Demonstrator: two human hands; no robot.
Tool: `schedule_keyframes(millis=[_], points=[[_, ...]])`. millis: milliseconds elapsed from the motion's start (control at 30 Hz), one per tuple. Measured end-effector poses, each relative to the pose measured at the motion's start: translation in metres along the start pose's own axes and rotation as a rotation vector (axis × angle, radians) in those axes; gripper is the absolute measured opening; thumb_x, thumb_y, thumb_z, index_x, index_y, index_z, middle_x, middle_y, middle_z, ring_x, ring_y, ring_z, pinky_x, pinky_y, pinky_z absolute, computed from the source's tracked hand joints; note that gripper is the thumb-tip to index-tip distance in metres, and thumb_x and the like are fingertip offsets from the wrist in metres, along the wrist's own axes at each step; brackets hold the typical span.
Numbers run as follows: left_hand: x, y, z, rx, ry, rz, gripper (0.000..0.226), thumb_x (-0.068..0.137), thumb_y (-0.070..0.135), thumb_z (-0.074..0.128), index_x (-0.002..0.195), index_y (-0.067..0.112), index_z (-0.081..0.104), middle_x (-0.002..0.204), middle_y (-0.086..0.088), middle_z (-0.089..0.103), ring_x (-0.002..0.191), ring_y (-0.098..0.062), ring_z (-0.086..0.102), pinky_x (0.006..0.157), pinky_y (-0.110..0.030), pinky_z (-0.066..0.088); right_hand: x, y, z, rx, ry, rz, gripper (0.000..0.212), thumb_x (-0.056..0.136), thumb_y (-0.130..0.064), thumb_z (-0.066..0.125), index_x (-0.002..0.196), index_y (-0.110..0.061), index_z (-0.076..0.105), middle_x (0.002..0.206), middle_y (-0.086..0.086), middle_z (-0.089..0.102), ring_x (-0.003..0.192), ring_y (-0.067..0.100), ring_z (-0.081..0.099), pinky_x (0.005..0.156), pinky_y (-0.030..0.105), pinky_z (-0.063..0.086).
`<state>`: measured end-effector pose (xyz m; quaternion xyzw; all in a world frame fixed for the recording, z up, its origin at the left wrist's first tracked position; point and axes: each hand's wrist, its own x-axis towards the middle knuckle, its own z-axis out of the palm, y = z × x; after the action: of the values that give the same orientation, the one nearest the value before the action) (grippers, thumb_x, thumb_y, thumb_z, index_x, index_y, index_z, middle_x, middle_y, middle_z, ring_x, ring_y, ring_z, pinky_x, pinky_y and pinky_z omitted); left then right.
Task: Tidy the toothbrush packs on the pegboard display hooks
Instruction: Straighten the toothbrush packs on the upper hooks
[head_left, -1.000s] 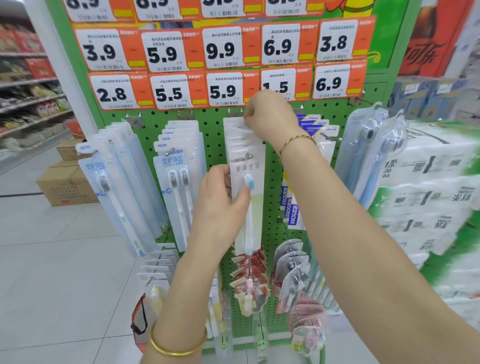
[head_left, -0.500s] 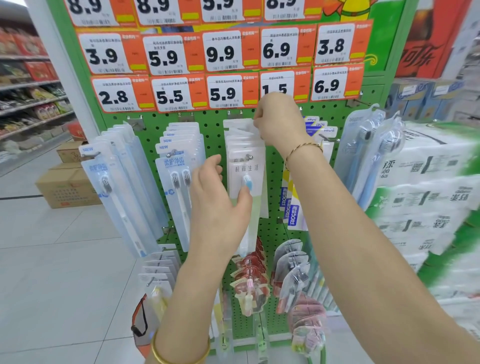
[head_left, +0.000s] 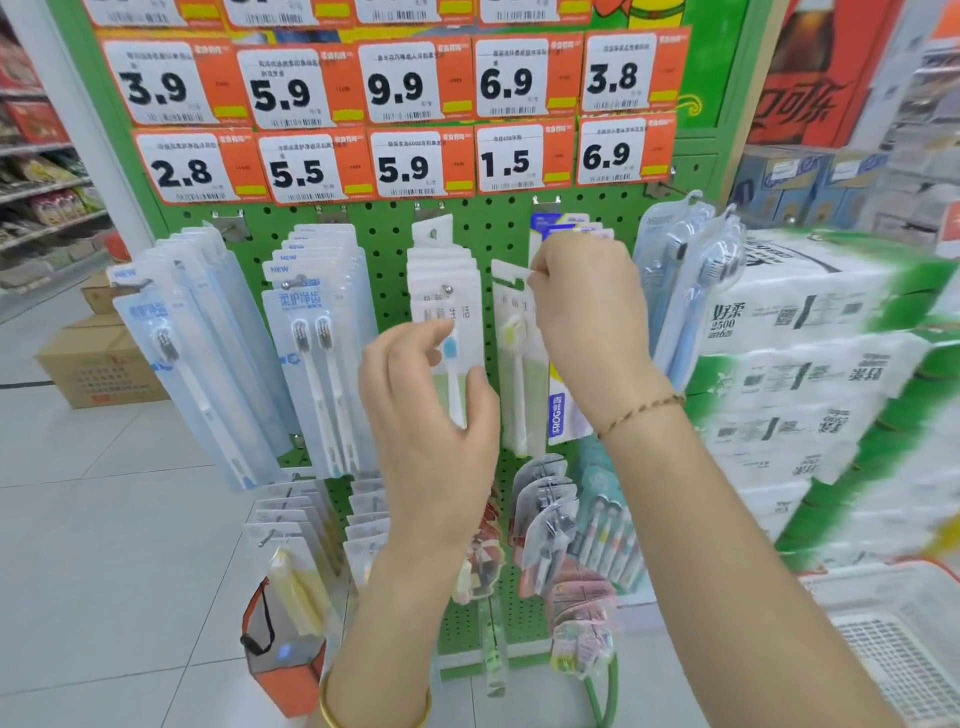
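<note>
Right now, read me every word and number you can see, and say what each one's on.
"3.9", "5.9", "9.9", "6.9", "3.8": upper orange price tags.
"2.8", "5.5", "5.9", "1.5", "6.9": lower orange price tags.
"NEW": clear twin-toothbrush packs.
"FROG": blue-and-yellow pack.
"2500": white tissue bundle.
Small print on the tags: too blurred.

Rows of orange-and-white price tags (head_left: 400, 124) along the top. On the right, stacked green-and-white tissue packs (head_left: 810, 374), with a white mesh basket (head_left: 893, 623) just below. Far left on the tiled floor (head_left: 130, 545), cardboard boxes (head_left: 98, 369) below stocked shelves (head_left: 36, 156). Low down, an orange-trimmed bag (head_left: 291, 670). Upper right, a red poster (head_left: 821, 78).
</note>
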<state>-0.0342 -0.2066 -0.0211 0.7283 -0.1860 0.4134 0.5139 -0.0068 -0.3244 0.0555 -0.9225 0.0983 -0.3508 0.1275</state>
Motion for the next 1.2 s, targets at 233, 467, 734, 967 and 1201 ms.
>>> schedule_keyframes(millis=[233,467,734,967,1201], points=[[-0.044,0.023,0.023,-0.123,-0.154,-0.146,0.026,0.089,0.023,0.053,0.114,0.022,0.048,0.106,0.012,0.048,0.097,-0.007,0.050,0.082,-0.014,0.040,-0.052,0.063,-0.019,0.332,-0.145,0.043,0.011,0.090,-0.006,0.054,0.090,-0.004,0.065,0.075,0.012,0.066,0.071,0.020,0.066,0.068,0.030,0.050],[-0.092,0.028,0.039,-0.427,-0.534,-0.608,0.016,0.095,0.022,0.053,0.110,0.018,0.055,0.100,0.014,0.060,0.085,0.013,0.058,0.072,-0.004,0.043,-0.108,0.108,-0.022,0.644,-0.315,0.148,0.016,0.090,-0.004,0.056,0.081,-0.016,0.062,0.057,-0.001,0.059,0.040,0.000,0.050,0.047,0.011,0.039],[-0.121,0.035,0.058,-0.356,-0.401,-0.695,0.034,0.101,0.025,0.042,0.069,0.022,0.053,0.076,0.013,0.057,0.058,0.014,0.050,0.057,-0.001,0.034,-0.157,0.142,0.002,0.904,-0.416,0.443,0.007,0.094,-0.016,0.056,0.087,-0.018,0.058,0.071,0.008,0.067,0.053,0.015,0.055,0.047,0.026,0.044],[-0.125,0.020,0.071,-0.336,-0.335,-0.715,0.035,0.101,0.024,0.042,0.066,0.023,0.041,0.060,0.010,0.038,0.045,0.004,0.041,0.049,-0.011,0.032,-0.193,0.143,0.037,0.773,-0.564,0.395,0.031,0.094,-0.019,0.056,0.064,-0.014,0.053,0.045,-0.005,0.051,0.038,0.004,0.042,0.045,0.015,0.033],[-0.130,0.001,0.067,-0.315,-0.514,-0.645,0.030,0.099,0.023,0.045,0.127,0.010,0.047,0.100,0.020,0.050,0.081,0.026,0.047,0.071,0.002,0.035,-0.198,0.138,0.053,0.879,-0.435,0.476,0.028,0.094,-0.016,0.057,0.071,0.001,0.057,0.041,-0.009,0.045,0.041,0.008,0.039,0.050,0.024,0.035]])
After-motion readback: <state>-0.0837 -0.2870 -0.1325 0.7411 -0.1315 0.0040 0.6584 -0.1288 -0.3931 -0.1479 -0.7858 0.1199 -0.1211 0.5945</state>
